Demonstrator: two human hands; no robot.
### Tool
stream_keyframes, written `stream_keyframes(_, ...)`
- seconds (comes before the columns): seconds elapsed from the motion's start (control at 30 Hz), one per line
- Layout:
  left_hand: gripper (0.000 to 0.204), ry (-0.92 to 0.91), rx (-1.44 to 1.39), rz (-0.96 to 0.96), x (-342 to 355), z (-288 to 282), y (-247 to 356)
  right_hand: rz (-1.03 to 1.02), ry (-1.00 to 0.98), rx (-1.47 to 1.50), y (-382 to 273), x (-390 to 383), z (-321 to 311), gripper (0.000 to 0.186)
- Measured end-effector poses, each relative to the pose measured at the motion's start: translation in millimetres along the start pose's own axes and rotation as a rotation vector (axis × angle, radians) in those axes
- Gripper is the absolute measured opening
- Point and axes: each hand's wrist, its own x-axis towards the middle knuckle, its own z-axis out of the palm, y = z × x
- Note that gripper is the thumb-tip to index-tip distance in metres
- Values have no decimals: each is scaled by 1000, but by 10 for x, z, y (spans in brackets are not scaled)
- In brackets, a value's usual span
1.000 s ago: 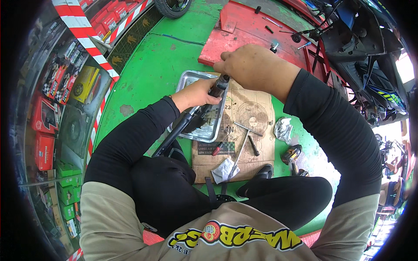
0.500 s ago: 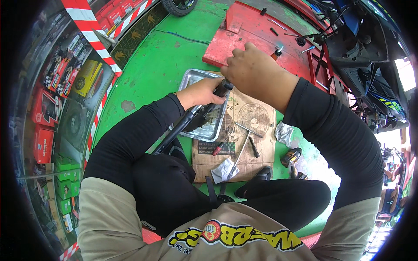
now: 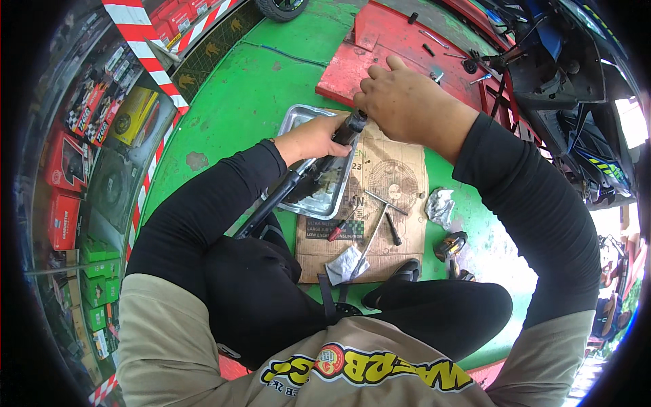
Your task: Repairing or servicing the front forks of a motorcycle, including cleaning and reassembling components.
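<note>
My left hand (image 3: pixel 313 140) is wrapped round a long black and silver tube that looks like a motorcycle fork leg (image 3: pixel 271 209). The tube slants up from beside my left thigh, over a metal tray (image 3: pixel 313 211) with dark, oily liquid in it. Close by the tube's upper end, my right hand (image 3: pixel 400 98) has its fingers curled in. Its fingertips are mostly hidden, so whatever they pinch there is unclear. Under the tray's right side lies flattened cardboard (image 3: pixel 407 234), bearing a T-handle wrench (image 3: pixel 384 216), a red-handled screwdriver (image 3: pixel 335 235), a black-handled tool (image 3: pixel 393 230) and a white rag (image 3: pixel 344 265).
A red metal platform (image 3: pixel 380 51) with loose tools stands ahead, and a motorcycle (image 3: pixel 576 108) is at the right. Another rag (image 3: pixel 441 207) and a power drill (image 3: pixel 449 246) lie right of the cardboard. Glass shelving with boxes (image 3: pixel 64 220) lines the left side.
My right hand has shifted slightly right, uncovering more of the tube's upper end. My left hand keeps its hold, and the tube's top sits a little higher and further right.
</note>
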Motion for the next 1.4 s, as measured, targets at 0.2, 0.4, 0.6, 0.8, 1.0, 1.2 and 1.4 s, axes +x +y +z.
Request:
stream_keyframes(0.2, 48, -29, -18, -15, -16, -9, 16, -53, 71, -43, 80, -45, -95, 28)
stream_keyframes(0.4, 53, -57, -44, -44, -13, 16, -13, -60, 76, -95, 29, -77, -150, 29)
stream_keyframes(0.6, 54, -65, -35, -42, 8, 17, 29, -31, 73, -19, 151, -133, -163, 29)
stream_keyframes(0.8, 51, -77, -27, -20, -2, -18, 64, -28, 92, 45, 220, -167, -142, 27)
stream_keyframes(1.0, 55, -86, 4, -89, -8, -36, 80, 28, 69, 197, 305, -204, -43, 23)
stream_keyframes(1.2, 48, -58, -55, -33, -8, 0, 2, 97, 129, 554, 357, -289, 211, 14)
stream_keyframes(1.4, 55, -83, -18, -87, 25, -20, 57, 152, 161, 612, 359, -316, 313, 15)
